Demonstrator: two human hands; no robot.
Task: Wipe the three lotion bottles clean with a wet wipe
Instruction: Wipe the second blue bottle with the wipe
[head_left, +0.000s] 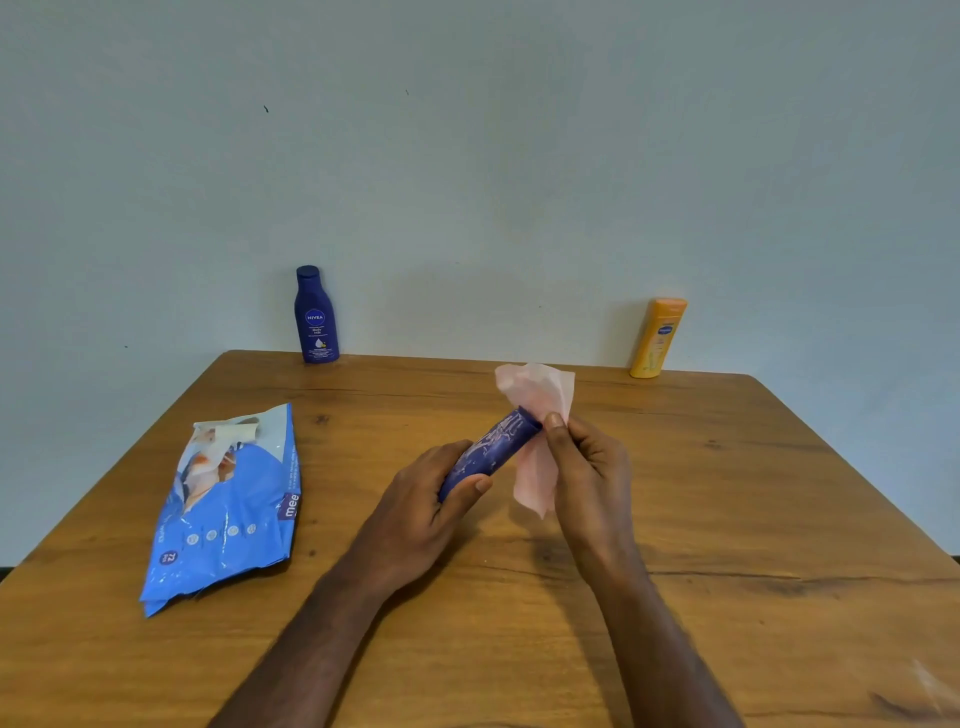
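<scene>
**Purple tube under the wipe, two bottles waiting**

Purple and glossy, the tube is held above the middle of the wooden table, tilted so its far end points up and away from the person. The left hand grips its near end, fingers and thumb curled round it. The right hand pinches the wet wipe against the tube's far end, thumb on top and the other fingers folded behind the cloth. The wipe is pale pink, bunched above the tube's tip and hanging loose below it.

At the back edge of the table, against the wall, stand the other two bottles, both upright and well apart from each other: the blue bottle toward the left, the yellow bottle toward the right. Neither is near a hand. The wipes pack lies flat on the left side of the table with its flap peeled back.

As a judgement, the task looks to be in its first third or so: one of the three is being wiped, at its far end, and how much of its surface is done cannot be told. Whether the two standing bottles have been cleaned cannot be told either; their place at the back suggests they are still to come.
</scene>
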